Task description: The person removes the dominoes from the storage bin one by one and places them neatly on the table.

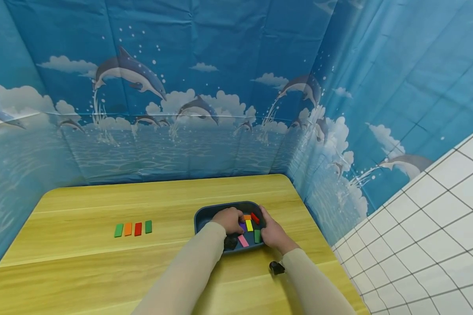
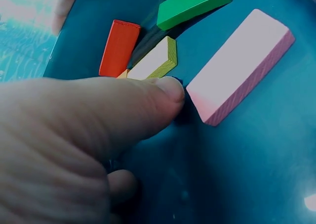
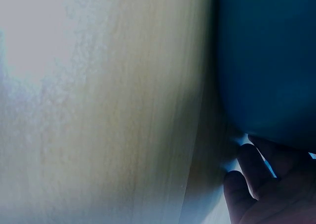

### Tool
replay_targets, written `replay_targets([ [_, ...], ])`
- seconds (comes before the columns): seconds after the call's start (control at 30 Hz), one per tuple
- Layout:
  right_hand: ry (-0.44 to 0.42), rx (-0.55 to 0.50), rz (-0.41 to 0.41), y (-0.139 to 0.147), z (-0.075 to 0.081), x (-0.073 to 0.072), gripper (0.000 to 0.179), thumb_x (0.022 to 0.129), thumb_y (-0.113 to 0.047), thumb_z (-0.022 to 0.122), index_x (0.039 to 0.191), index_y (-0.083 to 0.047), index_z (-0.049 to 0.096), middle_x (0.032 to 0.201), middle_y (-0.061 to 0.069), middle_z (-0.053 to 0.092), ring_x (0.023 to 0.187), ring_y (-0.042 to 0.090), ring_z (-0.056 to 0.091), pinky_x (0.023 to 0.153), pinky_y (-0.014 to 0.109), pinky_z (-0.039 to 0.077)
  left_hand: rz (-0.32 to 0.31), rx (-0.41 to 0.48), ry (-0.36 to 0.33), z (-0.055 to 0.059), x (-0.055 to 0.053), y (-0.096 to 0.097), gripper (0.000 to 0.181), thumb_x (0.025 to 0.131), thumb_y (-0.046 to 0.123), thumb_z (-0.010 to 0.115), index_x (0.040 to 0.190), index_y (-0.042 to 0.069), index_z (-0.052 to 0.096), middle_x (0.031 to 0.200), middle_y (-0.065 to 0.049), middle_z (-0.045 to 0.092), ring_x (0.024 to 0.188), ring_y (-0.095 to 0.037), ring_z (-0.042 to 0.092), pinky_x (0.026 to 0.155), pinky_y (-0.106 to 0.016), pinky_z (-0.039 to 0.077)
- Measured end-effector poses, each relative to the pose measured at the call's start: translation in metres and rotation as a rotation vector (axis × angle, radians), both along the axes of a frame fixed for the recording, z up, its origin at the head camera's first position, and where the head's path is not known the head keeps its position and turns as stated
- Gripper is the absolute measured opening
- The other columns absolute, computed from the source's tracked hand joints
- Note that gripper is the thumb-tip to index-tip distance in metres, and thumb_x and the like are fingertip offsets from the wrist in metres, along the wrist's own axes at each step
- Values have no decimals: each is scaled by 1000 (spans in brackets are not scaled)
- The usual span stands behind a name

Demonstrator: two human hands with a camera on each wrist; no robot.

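My left hand (image 1: pixel 229 220) reaches into a dark blue tray (image 1: pixel 203 211), its thumb and fingers around a purple block (image 1: pixel 242 226). In the left wrist view the thumb hides nearly all of that block. Beside the thumb lie a pink block (image 2: pixel 242 66), a yellow block (image 2: pixel 153 61), a red block (image 2: pixel 119 47) and a green block (image 2: pixel 193 6). An orange block (image 1: pixel 247 217) rests near the red one. My right hand (image 1: pixel 275 232) holds the tray's right end, with fingers (image 3: pixel 254 167) against the outer wall in the right wrist view.
On the wooden table (image 1: pixel 82 271), left of the tray, several blocks stand in a spaced row: light green (image 1: pixel 118 230), orange (image 1: pixel 128 229), red (image 1: pixel 138 229) and dark green (image 1: pixel 148 226). A dolphin-printed curtain (image 1: pixel 228 144) hangs behind, white tiles (image 1: pixel 425 227) at right.
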State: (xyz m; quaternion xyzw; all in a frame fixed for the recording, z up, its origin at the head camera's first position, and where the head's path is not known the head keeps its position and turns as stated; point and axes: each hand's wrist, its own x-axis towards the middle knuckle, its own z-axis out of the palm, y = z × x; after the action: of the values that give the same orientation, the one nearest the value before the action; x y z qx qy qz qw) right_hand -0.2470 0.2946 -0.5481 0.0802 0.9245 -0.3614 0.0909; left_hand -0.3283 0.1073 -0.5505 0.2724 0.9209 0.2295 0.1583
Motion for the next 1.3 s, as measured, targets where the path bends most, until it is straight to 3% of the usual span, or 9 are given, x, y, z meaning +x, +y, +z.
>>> replay_targets([
  [0.63, 33, 4, 24, 3, -1, -1, 86, 96, 4, 46, 171, -21, 12, 172, 22, 28, 155, 43, 35, 126, 61, 27, -20, -68, 51, -1, -4, 3, 40, 82, 33, 91, 117, 21, 77, 106, 5, 73, 85, -13, 61, 89, -35, 58],
  [0.97, -4, -14, 36, -4, -3, -1, 86, 97, 2, 44, 171, -23, 10, 173, 22, 25, 155, 43, 34, 126, 62, 26, -14, -106, 50, -3, -5, -6, 41, 83, 34, 89, 120, 23, 75, 108, 6, 73, 86, -13, 61, 88, -34, 58],
  [1.07, -7, -18, 35, 0, 0, -1, 86, 96, 3, 43, 171, -21, 8, 173, 24, 24, 156, 45, 32, 126, 63, 25, -30, -103, 44, 5, -6, -5, 44, 85, 37, 85, 126, 22, 75, 115, 5, 73, 91, -12, 62, 93, -34, 58],
  [1.3, -24, -9, 60, 3, 0, -8, 87, 96, 1, 42, 171, -21, 5, 172, 27, 22, 155, 49, 29, 126, 64, 24, -82, -35, 51, 45, -8, -17, 47, 91, 35, 78, 135, 20, 72, 128, 3, 70, 98, -10, 63, 96, -31, 58],
])
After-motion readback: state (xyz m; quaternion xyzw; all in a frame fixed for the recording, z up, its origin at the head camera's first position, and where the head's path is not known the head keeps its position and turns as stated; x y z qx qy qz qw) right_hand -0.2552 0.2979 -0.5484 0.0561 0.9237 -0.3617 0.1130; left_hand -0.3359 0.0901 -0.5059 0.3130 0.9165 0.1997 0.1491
